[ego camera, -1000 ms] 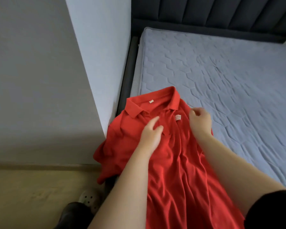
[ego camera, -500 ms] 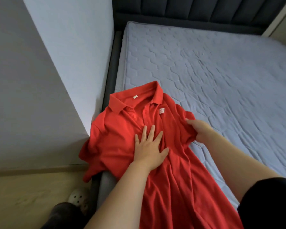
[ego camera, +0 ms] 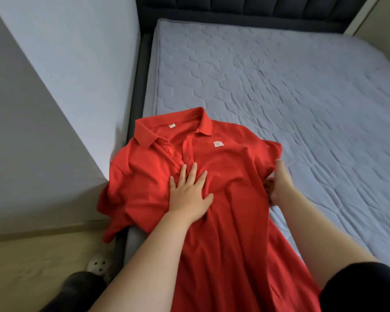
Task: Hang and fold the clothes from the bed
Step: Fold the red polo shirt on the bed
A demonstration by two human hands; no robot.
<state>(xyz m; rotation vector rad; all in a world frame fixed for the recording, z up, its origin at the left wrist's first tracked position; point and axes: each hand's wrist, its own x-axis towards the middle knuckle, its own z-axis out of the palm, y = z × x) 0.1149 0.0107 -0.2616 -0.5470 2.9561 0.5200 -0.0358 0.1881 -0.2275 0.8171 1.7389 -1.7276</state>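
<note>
A red polo shirt (ego camera: 230,167) lies face up on the near left corner of the grey quilted mattress (ego camera: 291,91), collar toward the headboard, buttons undone. Its left sleeve hangs over the bed's edge. My left hand (ego camera: 189,192) rests flat on the chest below the placket, fingers spread. My right hand (ego camera: 279,185) grips the fabric at the shirt's right side, just under the right sleeve. The lower part of the shirt runs down toward me between my arms.
A pale wall (ego camera: 61,86) juts out close along the bed's left side. The dark padded headboard (ego camera: 245,7) stands at the far end. On the wooden floor (ego camera: 32,266) at lower left is a white clog (ego camera: 99,265) beside a dark trouser leg.
My left hand opened and pressed flat on the chest. My right hand moved out from the chest to the shirt's right edge and pulled the sleeve side flat. The camera view shifted left.
</note>
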